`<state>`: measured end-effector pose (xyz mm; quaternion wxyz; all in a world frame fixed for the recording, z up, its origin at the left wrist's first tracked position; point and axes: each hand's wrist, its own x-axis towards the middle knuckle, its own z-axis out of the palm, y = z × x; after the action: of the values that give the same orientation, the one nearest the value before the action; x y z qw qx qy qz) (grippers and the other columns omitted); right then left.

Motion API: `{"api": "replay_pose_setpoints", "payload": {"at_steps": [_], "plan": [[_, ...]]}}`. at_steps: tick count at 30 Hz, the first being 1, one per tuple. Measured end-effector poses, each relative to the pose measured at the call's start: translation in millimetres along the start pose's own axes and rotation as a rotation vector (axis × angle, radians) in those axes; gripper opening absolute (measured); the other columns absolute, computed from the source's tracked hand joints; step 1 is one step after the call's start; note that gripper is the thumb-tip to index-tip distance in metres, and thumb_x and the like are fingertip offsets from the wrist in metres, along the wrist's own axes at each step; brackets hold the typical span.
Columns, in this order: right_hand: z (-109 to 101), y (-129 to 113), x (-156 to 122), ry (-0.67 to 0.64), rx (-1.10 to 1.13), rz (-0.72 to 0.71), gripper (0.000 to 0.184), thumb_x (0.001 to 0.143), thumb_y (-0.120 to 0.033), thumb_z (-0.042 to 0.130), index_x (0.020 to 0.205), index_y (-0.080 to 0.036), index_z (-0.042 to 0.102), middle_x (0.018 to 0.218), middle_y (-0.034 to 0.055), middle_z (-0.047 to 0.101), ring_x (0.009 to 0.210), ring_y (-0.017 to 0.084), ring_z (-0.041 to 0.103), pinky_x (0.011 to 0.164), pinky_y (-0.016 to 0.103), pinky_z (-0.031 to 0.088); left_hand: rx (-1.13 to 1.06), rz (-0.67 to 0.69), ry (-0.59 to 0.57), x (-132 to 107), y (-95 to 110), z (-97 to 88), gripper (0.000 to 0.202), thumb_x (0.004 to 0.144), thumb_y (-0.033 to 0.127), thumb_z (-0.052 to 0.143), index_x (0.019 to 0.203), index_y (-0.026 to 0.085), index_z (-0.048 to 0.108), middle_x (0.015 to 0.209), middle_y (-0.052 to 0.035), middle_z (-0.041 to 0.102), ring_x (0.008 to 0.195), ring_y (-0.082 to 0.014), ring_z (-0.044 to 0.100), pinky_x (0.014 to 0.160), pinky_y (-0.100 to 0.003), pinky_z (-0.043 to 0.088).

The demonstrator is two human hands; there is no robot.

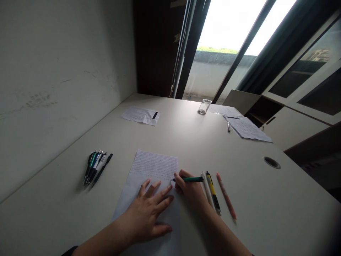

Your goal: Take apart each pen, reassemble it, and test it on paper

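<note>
the paper on the table is written on up top and bare below, pressed by the left hand, fingers spread, while the green pen is pinched in the right hand.

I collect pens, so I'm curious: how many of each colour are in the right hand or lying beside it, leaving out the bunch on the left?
Green pen, in the right hand: 1
Whitish pen: 1
Yellow-and-black pen: 1
Pink pen: 1
Total: 4

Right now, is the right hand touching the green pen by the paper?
Touching: the head view shows the right hand gripping the green pen near its tip.
</note>
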<state>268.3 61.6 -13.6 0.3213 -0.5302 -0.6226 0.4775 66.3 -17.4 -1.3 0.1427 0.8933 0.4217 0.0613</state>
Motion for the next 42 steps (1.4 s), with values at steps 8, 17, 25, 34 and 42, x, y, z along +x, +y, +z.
{"api": "replay_pose_setpoints", "payload": {"at_steps": [8,17,25,34,42], "plan": [[0.1,3.0,-0.4,0.030,-0.002,0.003,0.033,0.090,-0.044,0.053,0.066,-0.022,0.050,0.053,-0.0018,0.059,0.047,0.014,0.053,0.048,0.023,0.042,-0.011,0.005,-0.006,-0.3,0.4,-0.9,0.075,0.087,0.069,0.046,0.151,0.033,0.031,0.162,-0.0001,0.021,0.143,-0.0388,0.024,0.115,-0.066,0.011],[-0.2,-0.3,-0.2,0.008,-0.031,0.009,0.032,0.090,-0.043,0.053,0.066,-0.022,0.049,0.052,-0.0030,0.057,0.047,0.013,0.050,0.047,0.022,0.039,-0.017,-0.003,-0.010,-0.9,0.2,1.0,0.074,0.087,0.069,0.045,0.151,0.034,0.030,0.163,0.0014,0.018,0.144,-0.0389,0.023,0.114,-0.068,0.011],[-1.6,1.2,-0.5,0.048,-0.037,0.011,0.035,0.089,-0.046,0.050,0.064,-0.022,0.047,0.051,-0.0027,0.058,0.046,0.013,0.052,0.047,0.022,0.041,-0.021,-0.006,-0.015,-0.8,0.2,0.8,0.075,0.087,0.070,0.045,0.151,0.034,0.030,0.163,0.0015,0.018,0.144,-0.0387,0.022,0.114,-0.067,0.011],[0.4,-0.2,-0.6,0.048,-0.025,0.029,0.035,0.088,-0.048,0.052,0.065,-0.022,0.048,0.051,-0.0019,0.057,0.045,0.014,0.051,0.045,0.022,0.039,-0.017,-0.005,-0.012,-0.8,0.3,0.1,0.074,0.087,0.070,0.044,0.151,0.034,0.029,0.163,0.0012,0.019,0.144,-0.0389,0.022,0.114,-0.067,0.010],[-1.4,-1.8,-1.4,0.029,-0.069,-0.002,0.036,0.090,-0.048,0.051,0.065,-0.023,0.047,0.052,-0.0025,0.055,0.046,0.014,0.049,0.047,0.024,0.039,-0.038,-0.012,-0.022,-1.3,0.1,1.1,0.074,0.088,0.069,0.044,0.151,0.034,0.028,0.163,0.0017,0.016,0.145,-0.0389,0.020,0.114,-0.067,0.007]]}}
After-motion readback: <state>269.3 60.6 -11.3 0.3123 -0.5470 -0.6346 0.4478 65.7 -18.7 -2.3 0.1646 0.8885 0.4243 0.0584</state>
